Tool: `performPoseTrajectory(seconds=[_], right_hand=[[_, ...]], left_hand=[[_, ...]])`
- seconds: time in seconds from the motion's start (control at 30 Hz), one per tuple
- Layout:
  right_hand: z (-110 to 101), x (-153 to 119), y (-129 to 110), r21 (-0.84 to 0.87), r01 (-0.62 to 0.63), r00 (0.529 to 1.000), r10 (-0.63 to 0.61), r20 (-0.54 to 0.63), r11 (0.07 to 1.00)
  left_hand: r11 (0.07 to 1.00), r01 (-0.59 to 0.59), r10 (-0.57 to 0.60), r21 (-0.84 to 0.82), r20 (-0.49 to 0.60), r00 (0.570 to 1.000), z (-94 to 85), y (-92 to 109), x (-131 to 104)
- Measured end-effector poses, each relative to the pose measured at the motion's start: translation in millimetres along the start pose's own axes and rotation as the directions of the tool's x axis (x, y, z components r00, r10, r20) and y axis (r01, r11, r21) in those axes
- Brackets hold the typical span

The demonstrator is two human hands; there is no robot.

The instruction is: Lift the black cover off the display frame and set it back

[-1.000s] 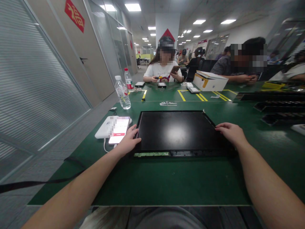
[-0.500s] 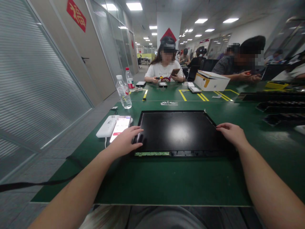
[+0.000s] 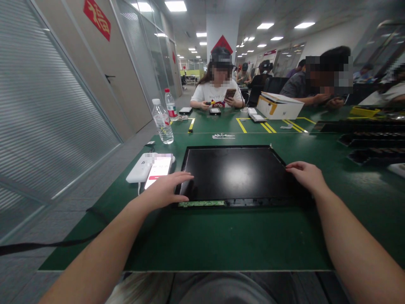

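A black flat display panel (image 3: 234, 169) lies face up on the green table, in a thin dark frame. Along its near edge runs a green circuit board strip (image 3: 202, 204). My left hand (image 3: 167, 188) is at the panel's left edge, thumb and fingers spread apart, fingertips reaching over the border. On the opposite side my right hand (image 3: 305, 175) has its fingers pinched together at the right edge of the panel. The undersides of both hands' grips are partly hidden.
Left of the panel are a lit phone (image 3: 158, 169) and a white power bank (image 3: 141, 168) with a cable. Behind them stand a water bottle (image 3: 163, 124) and a red-capped bottle (image 3: 171, 105). Dark strips (image 3: 367, 141) lie right. A person holding a phone sits opposite, near a white box (image 3: 280, 106).
My left fingers have straightened and reach slightly farther over the panel's left border. The right hand keeps its place on the edge. The view has shifted a little.
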State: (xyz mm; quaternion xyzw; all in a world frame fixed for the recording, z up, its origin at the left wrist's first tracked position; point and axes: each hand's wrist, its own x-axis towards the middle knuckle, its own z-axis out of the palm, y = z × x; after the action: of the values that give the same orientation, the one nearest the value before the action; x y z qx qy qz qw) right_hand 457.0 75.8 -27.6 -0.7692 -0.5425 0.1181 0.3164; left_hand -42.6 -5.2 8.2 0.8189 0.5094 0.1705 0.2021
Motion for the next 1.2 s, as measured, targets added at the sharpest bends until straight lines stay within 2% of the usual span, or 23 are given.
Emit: performPoseTrajectory(seconds=[0.13,0.5,0.7,0.9,1.2], right_hand=[[1,1,1,-0.001,-0.01,1.0,0.01,-0.005,1.0],[2,1,5,0.005,0.002,1.0,-0.002,-0.021,1.0],[4,2,7,0.016,0.03,0.999,-0.029,-0.026,0.999],[5,5,10,0.054,0.006,1.0,-0.004,-0.026,0.999],[8,0,5,-0.05,0.048,0.999,-0.048,0.001,0.998]], left_hand=[[0.982,-0.063,0.039,0.178,0.137,0.99,-2.2,5,0],[0.946,-0.148,0.096,0.289,0.186,0.978,-1.8,8,0],[0.94,-0.144,0.096,0.309,0.168,0.981,-2.4,12,0],[0.956,-0.112,0.069,0.271,0.163,0.984,-1.6,10,0],[0.973,-0.016,0.013,0.229,0.014,1.0,3.3,9,0]])
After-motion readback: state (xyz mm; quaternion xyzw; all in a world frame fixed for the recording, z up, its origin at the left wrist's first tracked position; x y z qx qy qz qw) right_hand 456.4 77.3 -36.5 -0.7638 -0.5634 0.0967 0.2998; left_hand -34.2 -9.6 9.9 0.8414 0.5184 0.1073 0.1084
